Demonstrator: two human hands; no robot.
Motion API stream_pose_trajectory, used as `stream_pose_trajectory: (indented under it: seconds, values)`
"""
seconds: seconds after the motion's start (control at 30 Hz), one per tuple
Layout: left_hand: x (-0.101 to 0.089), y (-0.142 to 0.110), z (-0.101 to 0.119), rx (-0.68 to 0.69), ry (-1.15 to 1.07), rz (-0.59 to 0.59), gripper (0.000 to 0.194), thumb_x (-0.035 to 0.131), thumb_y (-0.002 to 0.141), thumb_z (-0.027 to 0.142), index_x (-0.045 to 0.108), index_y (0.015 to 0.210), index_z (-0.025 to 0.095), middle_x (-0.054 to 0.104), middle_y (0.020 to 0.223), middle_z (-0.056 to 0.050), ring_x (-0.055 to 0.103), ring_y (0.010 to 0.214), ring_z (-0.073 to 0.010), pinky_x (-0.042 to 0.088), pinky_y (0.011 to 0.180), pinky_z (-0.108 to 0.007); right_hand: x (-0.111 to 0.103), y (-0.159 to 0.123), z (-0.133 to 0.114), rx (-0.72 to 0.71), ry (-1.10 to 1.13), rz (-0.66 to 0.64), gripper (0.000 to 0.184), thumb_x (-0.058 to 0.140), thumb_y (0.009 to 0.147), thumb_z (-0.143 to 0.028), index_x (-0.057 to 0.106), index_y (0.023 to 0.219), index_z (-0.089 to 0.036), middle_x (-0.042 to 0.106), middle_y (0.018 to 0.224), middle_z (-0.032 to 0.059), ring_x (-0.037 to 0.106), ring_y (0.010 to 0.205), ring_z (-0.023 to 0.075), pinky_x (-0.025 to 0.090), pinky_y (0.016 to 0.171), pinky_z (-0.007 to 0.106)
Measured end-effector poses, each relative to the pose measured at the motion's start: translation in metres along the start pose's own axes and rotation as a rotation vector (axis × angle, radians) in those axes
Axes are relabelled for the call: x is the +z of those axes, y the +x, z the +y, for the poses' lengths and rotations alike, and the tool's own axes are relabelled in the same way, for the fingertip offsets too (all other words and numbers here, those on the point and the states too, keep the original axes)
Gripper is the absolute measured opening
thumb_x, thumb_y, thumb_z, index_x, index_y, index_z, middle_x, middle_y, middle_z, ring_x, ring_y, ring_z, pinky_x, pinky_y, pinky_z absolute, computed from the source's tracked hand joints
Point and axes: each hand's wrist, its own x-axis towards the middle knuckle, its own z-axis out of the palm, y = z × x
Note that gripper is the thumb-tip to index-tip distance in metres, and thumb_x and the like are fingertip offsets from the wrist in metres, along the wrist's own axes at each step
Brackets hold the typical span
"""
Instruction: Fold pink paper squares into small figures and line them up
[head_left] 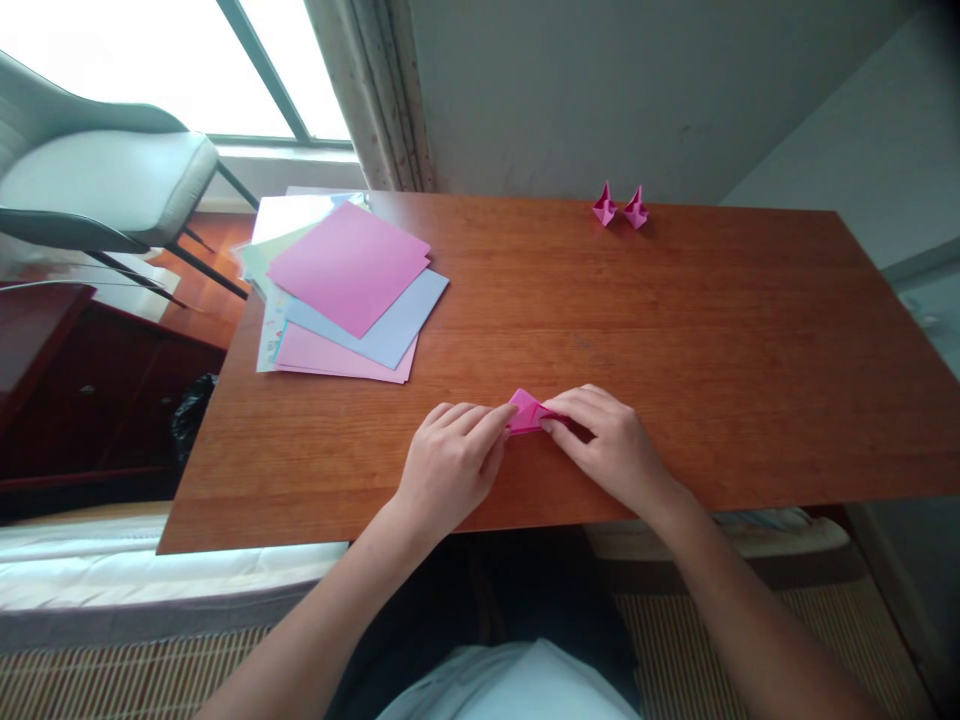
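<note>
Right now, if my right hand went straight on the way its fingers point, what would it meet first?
The folded pink paper, which your right hand is touching. Just past it, your left hand seems next in line, though depth is unclear from this single view.

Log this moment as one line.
left hand: holding folded paper, left end | right hand: pinching right end | two pink figures: table, far edge | sheets: table, left side
</note>
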Motion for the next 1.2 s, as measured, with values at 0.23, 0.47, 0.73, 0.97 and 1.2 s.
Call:
stream_pose_trajectory:
  seconds: [0.23,0.47,0.73,0.97,1.2]
  values:
    - [0.001,0.001,0.003,-0.073,-0.004,0.006,0.027,0.053,0.097,0.015,0.063,0.122,0.018,0.077,0.101,-0.005,0.071,0.086,-0.0205,0.050,0.079,-0.035,0.003,0.001,-0.004,0.093,0.014,0.030,0.013,0.059,0.097,-0.021,0.072,0.102,-0.021,0.076,0.098,0.0043,0.066,0.091,0.0215,0.052,0.085,0.037]
    - [0.004,0.000,0.007,-0.099,0.027,0.009,0.026,0.052,0.097,0.016,0.064,0.121,0.017,0.077,0.101,-0.006,0.069,0.085,-0.0224,0.052,0.078,-0.037,0.006,-0.001,-0.004,0.112,-0.019,0.025,0.013,0.059,0.097,-0.022,0.072,0.097,-0.022,0.074,0.091,0.0041,0.063,0.087,0.0218,0.050,0.081,0.036]
    - [0.005,-0.003,0.014,-0.097,0.042,-0.026,0.044,0.049,0.094,0.008,0.055,0.136,0.017,0.071,0.124,-0.010,0.067,0.106,-0.0243,0.053,0.093,-0.039,0.009,0.002,-0.006,0.174,-0.058,0.002,0.013,0.058,0.097,-0.024,0.072,0.099,-0.021,0.073,0.091,0.0049,0.063,0.087,0.0227,0.049,0.082,0.037]
    - [0.004,-0.015,0.034,-0.048,0.159,-0.089,0.063,0.048,0.091,0.009,0.037,0.153,0.008,0.041,0.160,-0.017,0.041,0.144,-0.0311,0.042,0.115,-0.045,0.011,0.003,-0.008,0.192,-0.080,-0.012,0.013,0.058,0.097,-0.024,0.071,0.100,-0.021,0.073,0.092,0.0044,0.062,0.086,0.0227,0.048,0.082,0.037]
    - [0.007,-0.022,0.064,-0.025,0.228,-0.236,0.069,0.048,0.092,0.016,0.027,0.156,0.000,0.026,0.165,-0.021,0.017,0.156,-0.0342,0.031,0.124,-0.048,0.012,0.004,-0.009,0.208,-0.089,0.010,0.014,0.058,0.096,-0.022,0.072,0.101,-0.023,0.074,0.093,0.0051,0.063,0.087,0.0234,0.050,0.082,0.038]
